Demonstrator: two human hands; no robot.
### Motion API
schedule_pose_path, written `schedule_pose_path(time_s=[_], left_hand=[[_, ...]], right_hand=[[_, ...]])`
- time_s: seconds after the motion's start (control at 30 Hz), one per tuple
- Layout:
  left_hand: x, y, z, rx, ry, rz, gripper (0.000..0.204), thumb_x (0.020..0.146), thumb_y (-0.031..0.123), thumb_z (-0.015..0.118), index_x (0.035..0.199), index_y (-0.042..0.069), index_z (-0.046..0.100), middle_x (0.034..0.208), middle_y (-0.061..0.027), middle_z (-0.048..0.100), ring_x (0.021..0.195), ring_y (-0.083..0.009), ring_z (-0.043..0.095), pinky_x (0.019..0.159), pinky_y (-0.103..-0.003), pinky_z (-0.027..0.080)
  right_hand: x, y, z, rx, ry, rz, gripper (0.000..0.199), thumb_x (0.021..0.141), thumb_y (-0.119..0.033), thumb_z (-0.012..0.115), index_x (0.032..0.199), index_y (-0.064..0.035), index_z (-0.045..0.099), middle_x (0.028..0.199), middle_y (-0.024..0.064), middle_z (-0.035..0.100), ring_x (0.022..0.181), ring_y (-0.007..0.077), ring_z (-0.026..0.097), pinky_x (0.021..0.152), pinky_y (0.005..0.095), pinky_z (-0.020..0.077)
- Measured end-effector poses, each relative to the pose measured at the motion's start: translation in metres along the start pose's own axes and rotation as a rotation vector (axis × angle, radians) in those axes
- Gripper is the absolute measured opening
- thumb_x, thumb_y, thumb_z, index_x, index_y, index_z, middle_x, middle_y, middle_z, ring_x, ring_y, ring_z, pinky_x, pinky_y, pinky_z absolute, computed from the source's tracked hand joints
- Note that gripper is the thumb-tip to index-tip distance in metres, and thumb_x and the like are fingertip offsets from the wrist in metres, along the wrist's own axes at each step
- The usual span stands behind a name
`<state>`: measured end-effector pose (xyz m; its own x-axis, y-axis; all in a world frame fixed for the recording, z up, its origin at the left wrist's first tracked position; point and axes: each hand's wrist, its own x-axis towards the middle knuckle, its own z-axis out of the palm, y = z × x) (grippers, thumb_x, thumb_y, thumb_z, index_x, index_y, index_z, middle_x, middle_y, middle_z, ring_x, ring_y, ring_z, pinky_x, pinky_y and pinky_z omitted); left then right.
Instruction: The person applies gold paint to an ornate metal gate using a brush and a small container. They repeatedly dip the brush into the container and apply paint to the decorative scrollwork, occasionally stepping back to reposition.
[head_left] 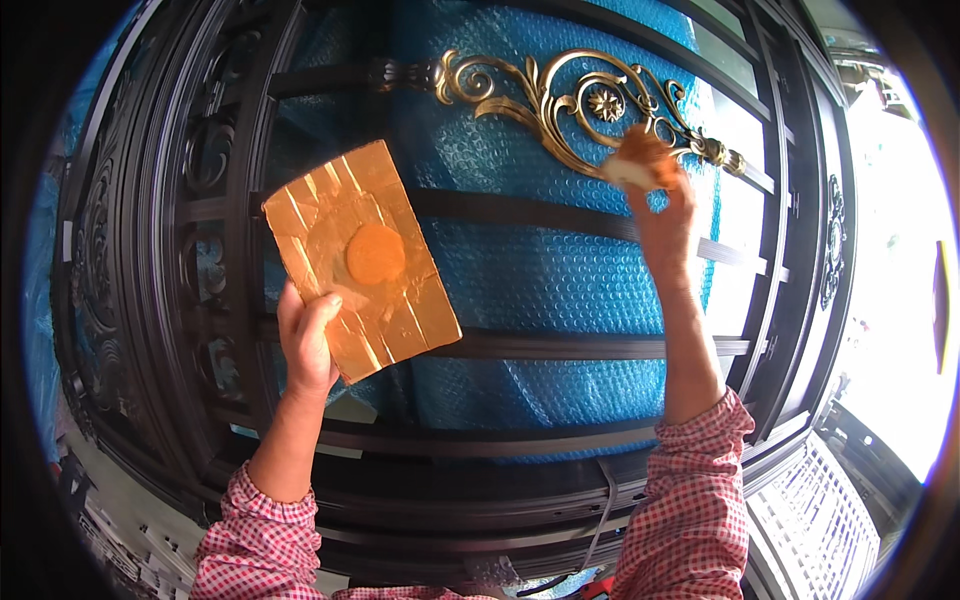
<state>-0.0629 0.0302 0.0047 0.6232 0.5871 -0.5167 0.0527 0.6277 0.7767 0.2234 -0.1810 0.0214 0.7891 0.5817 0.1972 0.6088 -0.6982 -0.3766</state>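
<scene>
My left hand (pixel 310 335) grips the lower left edge of a flat cardboard sheet (pixel 420 318), gold-coloured and ridged, with its thumb on top. On the sheet lies a round orange-gold patch (pixel 375 253); whether it is a lid or a pool of paint I cannot tell. My right hand (pixel 668 225) pinches a sponge-like wad (pixel 640 160), white below and orange-brown above, blurred by motion. It is over the right part of a gold scroll ornament (pixel 548 105) with a flower at its centre. Whether the wad touches the metal is unclear.
A dark metal gate panel (pixel 500 210) with several crossbars lies beneath my hands. Blue bubble wrap (pixel 560 290) shows between the bars. Dark carved scrollwork (pixel 100 230) runs along the left side. A white slatted piece (pixel 815 515) sits at lower right, and a thin cable (pixel 605 505) hangs near the front.
</scene>
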Motion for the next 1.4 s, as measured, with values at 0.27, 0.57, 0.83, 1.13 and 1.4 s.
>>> schedule_pose_path(time_s=[0.27,0.57,0.83,1.13,1.4], left_hand=[[0.001,0.000,0.019,-0.091,-0.052,-0.017,0.041,0.075,0.001,0.046,0.116,-0.001,0.042,0.105,-0.0099,0.052,0.096,-0.0167,0.051,0.083,-0.030,0.041],[0.002,0.005,0.061,-0.082,-0.249,0.005,0.043,0.075,0.003,0.043,0.118,-0.004,0.038,0.107,-0.0092,0.050,0.096,-0.0119,0.048,0.084,-0.027,0.039],[0.003,0.011,0.065,-0.063,-0.282,0.020,0.041,0.076,0.000,0.042,0.117,-0.005,0.037,0.108,-0.0106,0.050,0.098,-0.0116,0.048,0.084,-0.027,0.040],[0.007,0.003,0.064,-0.151,-0.225,0.035,0.040,0.079,0.003,0.045,0.117,-0.004,0.039,0.108,-0.0097,0.052,0.096,-0.0119,0.050,0.083,-0.027,0.041],[0.018,-0.004,0.047,-0.135,-0.116,0.047,0.043,0.075,0.002,0.045,0.117,-0.004,0.039,0.106,-0.0094,0.052,0.094,-0.0132,0.050,0.083,-0.027,0.039]], right_hand=[[-0.011,0.008,-0.021,0.095,0.026,0.272,0.032,0.072,-0.012,0.067,0.100,-0.0006,0.056,0.094,0.0125,0.059,0.083,0.0221,0.057,0.076,0.0364,0.0445],[-0.027,-0.112,-0.030,0.369,-0.172,-0.156,0.039,0.059,-0.014,0.072,0.094,-0.0054,0.058,0.089,0.0074,0.058,0.081,0.0254,0.053,0.075,0.0343,0.0386],[-0.024,-0.121,-0.037,0.157,-0.158,-0.298,0.032,0.058,-0.016,0.071,0.084,-0.0077,0.055,0.085,0.0042,0.059,0.081,0.0225,0.054,0.072,0.0338,0.0373],[-0.033,-0.130,-0.035,0.203,-0.304,-0.501,0.027,0.058,-0.005,0.062,0.085,-0.0097,0.057,0.088,0.0004,0.058,0.079,0.0200,0.053,0.070,0.0332,0.0364],[0.023,-0.027,-0.022,0.230,0.098,0.152,0.029,0.078,-0.017,0.063,0.098,0.0029,0.056,0.090,0.0121,0.061,0.081,0.0169,0.059,0.071,0.0305,0.0456]])
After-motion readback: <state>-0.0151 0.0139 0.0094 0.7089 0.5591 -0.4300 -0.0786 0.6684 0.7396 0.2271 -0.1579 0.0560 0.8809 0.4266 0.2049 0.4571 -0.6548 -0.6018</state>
